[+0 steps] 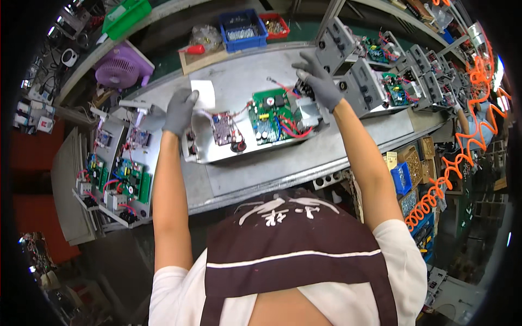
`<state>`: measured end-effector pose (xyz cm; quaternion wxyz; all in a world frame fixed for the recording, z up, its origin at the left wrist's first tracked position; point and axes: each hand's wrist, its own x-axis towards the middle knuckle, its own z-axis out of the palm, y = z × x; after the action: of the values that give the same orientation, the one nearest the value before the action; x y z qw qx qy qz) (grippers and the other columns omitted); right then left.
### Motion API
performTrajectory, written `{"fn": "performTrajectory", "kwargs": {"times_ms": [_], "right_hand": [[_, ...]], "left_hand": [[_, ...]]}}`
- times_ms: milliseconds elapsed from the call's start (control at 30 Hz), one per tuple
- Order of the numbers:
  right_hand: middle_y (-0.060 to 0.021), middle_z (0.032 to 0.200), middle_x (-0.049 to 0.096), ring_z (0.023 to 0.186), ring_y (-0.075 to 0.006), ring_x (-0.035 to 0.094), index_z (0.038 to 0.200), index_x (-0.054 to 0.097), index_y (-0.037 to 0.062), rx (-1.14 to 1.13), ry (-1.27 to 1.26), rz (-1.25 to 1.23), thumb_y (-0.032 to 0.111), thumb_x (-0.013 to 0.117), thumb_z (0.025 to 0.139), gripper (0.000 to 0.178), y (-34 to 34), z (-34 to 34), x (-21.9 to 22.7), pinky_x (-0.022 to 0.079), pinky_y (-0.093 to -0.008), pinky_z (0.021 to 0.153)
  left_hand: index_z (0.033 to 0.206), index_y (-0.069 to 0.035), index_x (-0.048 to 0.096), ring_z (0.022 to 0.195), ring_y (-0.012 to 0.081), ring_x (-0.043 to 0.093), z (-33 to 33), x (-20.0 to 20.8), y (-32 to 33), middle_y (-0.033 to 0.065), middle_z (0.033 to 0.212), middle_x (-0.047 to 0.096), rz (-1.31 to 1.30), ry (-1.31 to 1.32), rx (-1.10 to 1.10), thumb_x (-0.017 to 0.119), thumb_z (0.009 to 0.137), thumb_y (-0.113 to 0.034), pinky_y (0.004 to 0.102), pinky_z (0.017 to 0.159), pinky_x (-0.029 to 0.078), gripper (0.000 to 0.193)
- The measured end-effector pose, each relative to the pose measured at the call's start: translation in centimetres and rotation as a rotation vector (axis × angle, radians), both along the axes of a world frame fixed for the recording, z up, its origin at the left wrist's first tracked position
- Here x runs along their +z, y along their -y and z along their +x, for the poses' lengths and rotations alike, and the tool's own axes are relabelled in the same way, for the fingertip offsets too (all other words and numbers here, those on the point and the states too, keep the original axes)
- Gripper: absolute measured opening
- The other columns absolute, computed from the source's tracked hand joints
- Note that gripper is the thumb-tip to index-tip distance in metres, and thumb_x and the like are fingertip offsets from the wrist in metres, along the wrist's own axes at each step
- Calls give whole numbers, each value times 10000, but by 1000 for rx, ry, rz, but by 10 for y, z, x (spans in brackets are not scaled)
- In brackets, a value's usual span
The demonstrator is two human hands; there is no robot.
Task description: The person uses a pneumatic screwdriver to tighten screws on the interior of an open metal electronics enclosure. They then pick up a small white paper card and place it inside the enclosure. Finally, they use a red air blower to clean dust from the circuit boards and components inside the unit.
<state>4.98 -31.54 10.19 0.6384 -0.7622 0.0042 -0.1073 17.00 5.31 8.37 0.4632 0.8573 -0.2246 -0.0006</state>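
Observation:
In front of me on the metal bench lies an open metal chassis (pixel 217 154), long and low. It carries a green circuit board (pixel 266 122) at its middle, a smaller dark board (pixel 222 129) to the left, and red and blue wires. My left hand (pixel 180 112), in a grey glove, is at the chassis's far left corner; its thumb shows, but most fingers are hidden. Beyond the right end, my gloved right hand (pixel 322 84) has its fingers apart and nothing in them, close to the grey metal housings (pixel 334 46).
White paper (pixel 203 94) lies behind the chassis. More chassis (pixel 126 179) with boards stand left, near a purple fan (pixel 117 71). A blue bin (pixel 243 30) and red bin (pixel 275 26) sit at the back. Orange coiled hoses (pixel 435 201) hang right; another person's arm (pixel 462 120) is beyond.

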Motion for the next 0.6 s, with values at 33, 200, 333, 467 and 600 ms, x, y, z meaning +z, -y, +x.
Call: {"fn": "performTrajectory", "kwargs": {"times_ms": [33,200,333,467,600], "right_hand": [[-156,1182,543,1083,-215,506,1405,239,112,-33,9,-62,191,599,848,668,-2,4,-3,405,-328,919],[-129,1034,605,984,-187,554,1436,169,143,-124,-26,-179,176,617,816,766,-17,-12,12,423,-325,873],[-86,928,601,879,-149,561,1420,215,100,-153,-45,-190,221,617,802,747,-32,-64,44,430,-294,818],[-29,853,542,826,-96,518,1223,491,12,-95,-94,61,258,676,725,585,-19,-106,67,406,-241,795],[-20,876,549,867,-112,504,961,570,30,97,-198,-27,177,642,779,245,-16,-68,66,390,-251,833]], "left_hand": [[930,31,623,860,271,564,3,8,0,163,921,598,29,119,-88,541,869,-265,326,778,426,314],[839,47,584,801,267,518,3,-5,-12,143,852,541,5,-38,60,542,863,-235,331,741,405,287],[885,43,574,832,256,498,-64,16,-20,133,869,517,-88,86,32,546,845,-195,334,746,392,243],[905,32,580,884,310,490,-149,23,-40,154,929,519,-31,320,34,534,824,-153,389,791,391,207],[871,26,577,860,333,483,-202,25,-48,159,884,500,-6,258,60,538,805,-147,415,769,397,189]]}}
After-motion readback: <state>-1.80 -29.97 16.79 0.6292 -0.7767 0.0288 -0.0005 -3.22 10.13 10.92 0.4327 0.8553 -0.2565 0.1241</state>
